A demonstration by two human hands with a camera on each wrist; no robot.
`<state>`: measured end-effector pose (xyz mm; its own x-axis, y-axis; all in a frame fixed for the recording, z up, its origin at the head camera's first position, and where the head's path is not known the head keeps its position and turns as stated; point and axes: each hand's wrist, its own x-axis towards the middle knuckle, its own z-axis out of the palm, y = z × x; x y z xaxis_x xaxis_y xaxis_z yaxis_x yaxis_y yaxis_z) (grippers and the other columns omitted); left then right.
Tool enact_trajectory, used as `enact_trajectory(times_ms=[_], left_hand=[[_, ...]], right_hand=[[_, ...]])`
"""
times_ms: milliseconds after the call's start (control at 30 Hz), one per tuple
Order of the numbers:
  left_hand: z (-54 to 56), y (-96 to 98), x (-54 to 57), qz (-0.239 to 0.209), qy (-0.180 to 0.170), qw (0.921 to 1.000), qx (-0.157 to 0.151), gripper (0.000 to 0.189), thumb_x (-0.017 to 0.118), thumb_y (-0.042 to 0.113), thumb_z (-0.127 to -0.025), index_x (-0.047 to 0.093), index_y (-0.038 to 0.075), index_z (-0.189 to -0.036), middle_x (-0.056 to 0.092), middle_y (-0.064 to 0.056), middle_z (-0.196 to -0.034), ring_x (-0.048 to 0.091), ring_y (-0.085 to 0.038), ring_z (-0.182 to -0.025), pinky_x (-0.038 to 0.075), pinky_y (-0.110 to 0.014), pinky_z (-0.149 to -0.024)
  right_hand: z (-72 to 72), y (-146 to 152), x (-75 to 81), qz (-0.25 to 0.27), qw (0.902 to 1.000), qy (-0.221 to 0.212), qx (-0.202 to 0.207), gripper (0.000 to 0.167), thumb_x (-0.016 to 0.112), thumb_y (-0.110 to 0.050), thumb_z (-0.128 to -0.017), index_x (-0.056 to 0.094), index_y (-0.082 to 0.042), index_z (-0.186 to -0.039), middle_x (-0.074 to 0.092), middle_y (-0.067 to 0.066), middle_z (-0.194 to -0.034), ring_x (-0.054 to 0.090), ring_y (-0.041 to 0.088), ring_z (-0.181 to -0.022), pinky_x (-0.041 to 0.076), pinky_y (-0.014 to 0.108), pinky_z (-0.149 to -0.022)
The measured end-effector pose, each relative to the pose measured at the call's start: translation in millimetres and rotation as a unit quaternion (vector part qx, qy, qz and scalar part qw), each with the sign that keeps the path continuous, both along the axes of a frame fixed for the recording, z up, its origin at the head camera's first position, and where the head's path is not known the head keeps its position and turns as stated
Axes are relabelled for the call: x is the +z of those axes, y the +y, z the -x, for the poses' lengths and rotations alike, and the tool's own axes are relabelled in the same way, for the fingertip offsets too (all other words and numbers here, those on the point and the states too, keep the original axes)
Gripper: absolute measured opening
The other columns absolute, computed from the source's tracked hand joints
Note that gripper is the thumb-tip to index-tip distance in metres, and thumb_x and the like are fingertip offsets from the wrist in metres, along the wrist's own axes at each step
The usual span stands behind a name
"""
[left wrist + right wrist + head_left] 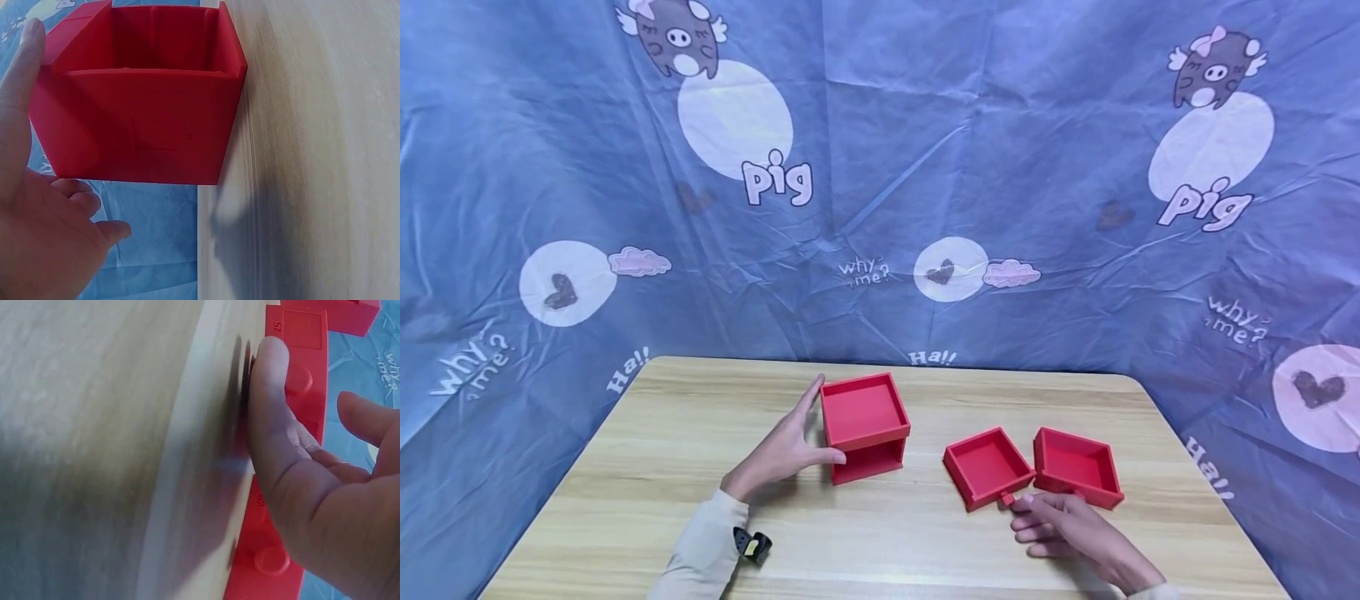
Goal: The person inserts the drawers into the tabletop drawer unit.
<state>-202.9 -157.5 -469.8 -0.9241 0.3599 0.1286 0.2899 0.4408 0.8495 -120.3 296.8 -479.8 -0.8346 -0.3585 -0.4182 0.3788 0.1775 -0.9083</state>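
In the head view my left hand [786,450] grips a red box frame [868,462], its thumb at the front edge and its other fingers at the far left side. The frame has a shallow tray top and an open front slot, also facing me in the left wrist view. To the right lie two red drawers, a left drawer [988,467] and a right drawer [1078,462], hollow sides up. My right hand [1067,529] is beside the left drawer's knob [1007,499], fingertips right at it. In the right wrist view, thumb and fingers stand apart around this knob [299,379].
A pale wooden table [917,558] carries everything. Behind it and at both sides hangs a blue printed cloth [880,208]. The two drawers lie close together, corner to corner, with bare wood between them and the frame. A black strap device [752,546] is on the left wrist.
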Motion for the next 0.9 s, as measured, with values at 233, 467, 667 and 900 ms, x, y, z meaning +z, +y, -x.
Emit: enact_trajectory(times_ms=[233, 467, 667, 900], left_hand=[[0.2, 0.0, -1.0, 0.001, 0.003, 1.0, 0.002, 0.123, 0.093, 0.03, -0.08, 0.009, 0.012, -0.168, 0.019, -0.014, -0.172, 0.023, -0.04, -0.155, 0.027, -0.065, -0.118], [-0.7, 1.1, -0.3, -0.005, -0.001, 1.0, -0.001, 0.123, 0.093, 0.03, -0.08, 0.01, 0.012, -0.168, 0.02, -0.016, -0.171, 0.021, -0.04, -0.155, 0.027, -0.066, -0.118], [-0.2, 1.4, 0.7, -0.008, 0.0, 1.0, -0.004, 0.124, 0.093, 0.03, -0.078, 0.009, 0.013, -0.168, 0.019, -0.016, -0.171, 0.021, -0.04, -0.155, 0.028, -0.065, -0.118], [1.8, 0.5, 1.4, -0.006, 0.001, 0.9999, -0.01, 0.126, 0.093, 0.031, -0.078, 0.007, 0.013, -0.168, 0.017, -0.015, -0.172, 0.02, -0.04, -0.155, 0.027, -0.065, -0.118]], right_hand=[[7.2, -1.4, -2.5, 0.057, 0.9975, -0.039, 0.013, 0.041, 0.051, -0.028, -0.111, 0.066, 0.008, -0.126, 0.076, 0.01, -0.108, 0.076, 0.02, -0.097, 0.061, 0.037, -0.088], [10.6, -5.5, -8.7, 0.076, 0.9954, -0.059, -0.001, 0.034, 0.053, -0.024, -0.11, 0.068, 0.005, -0.119, 0.076, 0.011, -0.107, 0.076, 0.019, -0.097, 0.061, 0.037, -0.088], [13.8, -10.4, -9.4, 0.079, 0.9951, -0.059, 0.003, 0.035, 0.055, -0.023, -0.109, 0.068, 0.008, -0.12, 0.076, 0.013, -0.107, 0.077, 0.02, -0.096, 0.061, 0.036, -0.088], [18.0, -13.6, -11.5, 0.085, 0.9943, -0.064, -0.001, 0.034, 0.057, -0.023, -0.109, 0.07, 0.007, -0.117, 0.077, 0.013, -0.104, 0.077, 0.019, -0.093, 0.061, 0.036, -0.088]])
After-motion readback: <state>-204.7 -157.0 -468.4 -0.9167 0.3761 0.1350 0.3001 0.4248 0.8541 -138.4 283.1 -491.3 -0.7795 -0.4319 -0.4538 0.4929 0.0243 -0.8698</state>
